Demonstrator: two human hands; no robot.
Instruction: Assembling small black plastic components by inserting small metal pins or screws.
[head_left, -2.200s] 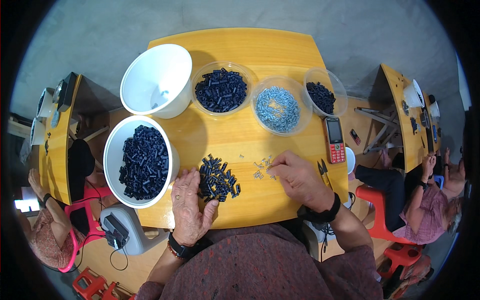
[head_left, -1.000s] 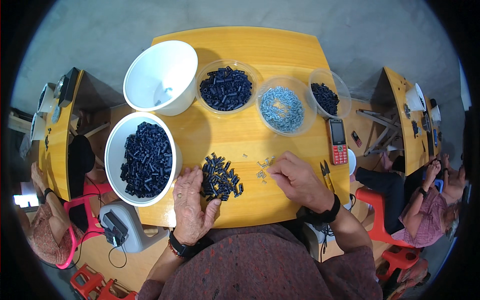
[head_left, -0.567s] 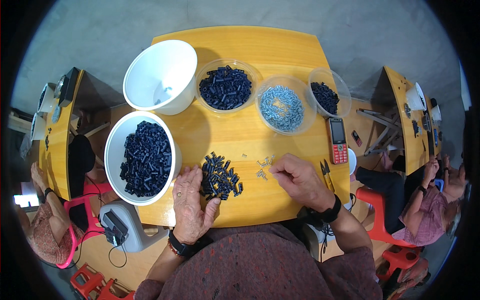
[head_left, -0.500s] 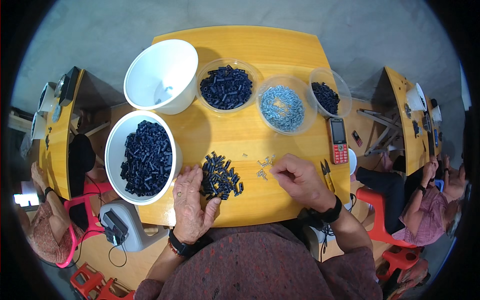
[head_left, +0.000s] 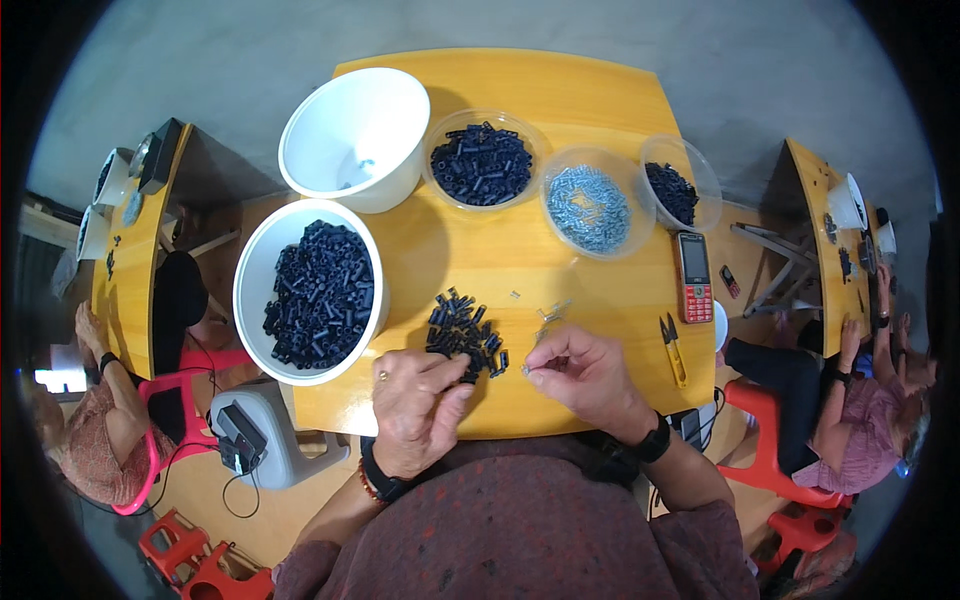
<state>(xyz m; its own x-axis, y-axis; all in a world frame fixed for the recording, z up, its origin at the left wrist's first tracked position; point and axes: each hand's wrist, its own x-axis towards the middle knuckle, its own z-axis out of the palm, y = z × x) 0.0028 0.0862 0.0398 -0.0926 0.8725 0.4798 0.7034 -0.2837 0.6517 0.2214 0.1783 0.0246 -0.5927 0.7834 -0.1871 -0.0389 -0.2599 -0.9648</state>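
Bent over the near edge of a small pile of short black plastic tubes (head_left: 465,325) is my left hand (head_left: 420,405). Its thumb and fingertips come together among the pieces, and what sits between them is too small to tell. To its right, my right hand (head_left: 585,378) pinches a tiny silvery screw (head_left: 527,371) between thumb and forefinger. A few loose screws (head_left: 550,313) lie on the table just beyond that hand.
On the table (head_left: 490,270) stand a white bucket of black tubes (head_left: 318,295), another white bucket (head_left: 355,140), and clear tubs of tubes (head_left: 482,165), screws (head_left: 588,210) and small black parts (head_left: 672,192). A red phone (head_left: 695,278) and yellow-handled snips (head_left: 674,350) lie right. People sit at both side tables.
My left hand has gone from lying flat beside the pile to curling its fingers into it. My right hand has moved nearer the pile, a screw now showing at its fingertips. The view has shifted slightly.
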